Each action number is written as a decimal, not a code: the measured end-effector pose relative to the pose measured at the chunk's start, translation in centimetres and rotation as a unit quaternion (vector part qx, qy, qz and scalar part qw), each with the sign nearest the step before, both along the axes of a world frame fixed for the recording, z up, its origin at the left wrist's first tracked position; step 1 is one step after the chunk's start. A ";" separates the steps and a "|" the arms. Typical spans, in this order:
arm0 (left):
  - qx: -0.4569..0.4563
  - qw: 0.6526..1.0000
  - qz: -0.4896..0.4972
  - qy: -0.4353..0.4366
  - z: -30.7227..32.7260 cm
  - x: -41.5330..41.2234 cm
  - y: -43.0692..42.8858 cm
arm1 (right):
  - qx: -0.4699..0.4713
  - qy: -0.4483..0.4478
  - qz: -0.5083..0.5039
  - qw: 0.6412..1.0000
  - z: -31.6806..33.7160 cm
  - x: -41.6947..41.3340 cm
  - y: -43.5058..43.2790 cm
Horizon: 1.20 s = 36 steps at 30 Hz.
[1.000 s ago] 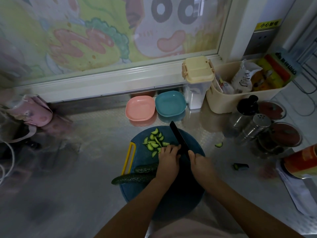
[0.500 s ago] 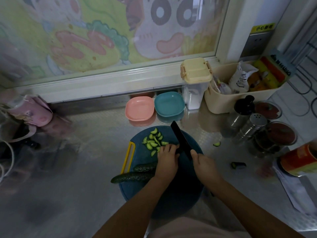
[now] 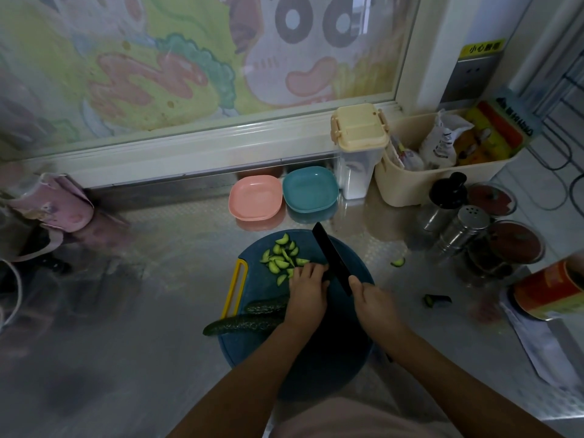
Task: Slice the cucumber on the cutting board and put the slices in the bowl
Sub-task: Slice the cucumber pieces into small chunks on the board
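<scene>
A round dark blue cutting board [image 3: 331, 358] with a yellow handle lies on the steel counter. Two long cucumber pieces [image 3: 249, 320] lie across its left side. A pile of green slices [image 3: 282, 257] sits at the board's far left. My left hand [image 3: 308, 292] presses down on a cucumber piece, which it mostly hides. My right hand [image 3: 374, 303] grips the handle of a black knife [image 3: 331, 256], whose blade points away from me beside my left fingers. A pink bowl [image 3: 255, 197] and a teal bowl [image 3: 310, 189] stand behind the board.
One stray slice [image 3: 398, 262] and a cucumber end [image 3: 437, 300] lie on the counter to the right. Jars and shakers [image 3: 464, 226], a cream basket [image 3: 442, 181] and a lidded container [image 3: 358, 153] crowd the right back. A pink bag [image 3: 50, 203] sits at far left.
The knife blade has shifted slightly between frames beside my left fingers. Both hands stay in nearly the same place on the board.
</scene>
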State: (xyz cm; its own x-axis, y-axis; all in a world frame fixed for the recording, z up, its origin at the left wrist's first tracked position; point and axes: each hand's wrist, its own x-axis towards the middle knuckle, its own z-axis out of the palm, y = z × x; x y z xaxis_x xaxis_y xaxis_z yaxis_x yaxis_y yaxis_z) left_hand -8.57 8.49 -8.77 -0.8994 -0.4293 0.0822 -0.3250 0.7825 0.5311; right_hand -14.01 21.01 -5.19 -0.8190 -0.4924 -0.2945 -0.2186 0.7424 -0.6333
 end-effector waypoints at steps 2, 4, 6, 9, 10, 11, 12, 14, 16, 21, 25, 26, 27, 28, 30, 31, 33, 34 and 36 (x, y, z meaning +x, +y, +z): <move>0.002 1.000 0.001 0.001 0.0 0.0 0.0 | 0.001 -0.006 0.003 1.000 -0.2 0.0 -0.1; -0.001 1.000 0.003 0.003 -0.2 -0.1 -0.1 | 0.006 -0.017 0.000 1.000 -0.3 -0.1 -0.4; -0.001 1.000 0.005 0.005 -0.3 -0.2 -0.1 | 0.013 -0.019 0.000 1.000 -0.5 -0.2 -0.7; 0.002 1.000 0.006 -0.002 -0.3 -0.3 -0.2 | 0.031 -0.005 0.013 0.999 -1.2 -0.2 -1.2; 0.003 1.000 0.007 -0.003 -0.2 -0.3 -0.2 | 0.036 0.005 0.019 0.999 -1.5 -0.1 -1.3; 0.004 1.000 0.008 -0.003 -0.3 -0.3 -0.2 | 0.041 0.015 0.022 0.999 -1.7 -0.1 -1.4; 0.006 1.000 0.009 -0.005 -0.2 -0.2 -0.2 | 0.042 0.019 0.019 0.999 -1.8 -0.1 -1.5; 0.008 1.000 0.011 0.002 0.1 -0.1 0.0 | 0.027 0.002 -0.002 1.000 -1.9 -0.2 -1.4; 0.015 1.000 0.012 0.003 0.1 -0.1 0.1 | 0.018 -0.013 -0.016 1.000 -1.8 -0.3 -1.2; 0.028 0.999 0.013 -0.010 0.3 0.0 0.1 | 0.001 -0.024 -0.013 1.000 -1.4 -0.2 -0.6; 0.016 1.000 0.008 -0.010 0.4 0.1 0.3 | -0.008 -0.019 -0.026 0.999 -0.8 -0.2 -0.1; 0.015 1.000 0.009 -0.010 0.4 0.1 0.3 | -0.007 -0.021 -0.026 0.999 -0.6 -0.2 -0.1; 0.014 1.000 0.011 -0.011 0.3 0.1 0.3 | -0.007 -0.024 -0.024 0.999 -0.4 -0.2 -0.1; 0.015 1.000 0.015 -0.015 0.4 0.1 0.3 | -0.007 -0.028 -0.023 0.999 -0.3 -0.1 -0.1; 0.016 0.999 0.018 -0.023 0.3 0.1 0.2 | -0.010 -0.027 -0.021 0.999 -0.1 -0.1 -0.1; 0.016 0.999 0.017 -0.023 0.3 0.1 0.2 | -0.009 -0.025 -0.019 0.999 0.0 0.0 0.0; 0.011 1.000 0.012 -0.022 0.3 0.1 0.2 | -0.006 -0.020 -0.015 1.000 0.2 0.1 0.0; 0.010 1.000 0.011 -0.022 0.3 0.1 0.2 | -0.004 -0.017 -0.013 1.000 0.3 0.1 0.0; 0.011 1.000 0.008 -0.026 0.3 0.1 0.2 | 0.002 -0.008 -0.008 1.000 0.4 0.2 0.1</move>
State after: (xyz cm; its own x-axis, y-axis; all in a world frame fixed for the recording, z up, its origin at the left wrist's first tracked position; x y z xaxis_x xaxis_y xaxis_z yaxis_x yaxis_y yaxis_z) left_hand -8.48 8.69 -8.42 -0.8953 -0.4446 0.0264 -0.3643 0.7652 0.5309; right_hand -13.84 21.12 -4.75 -0.8216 -0.4783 -0.3101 -0.1962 0.7482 -0.6338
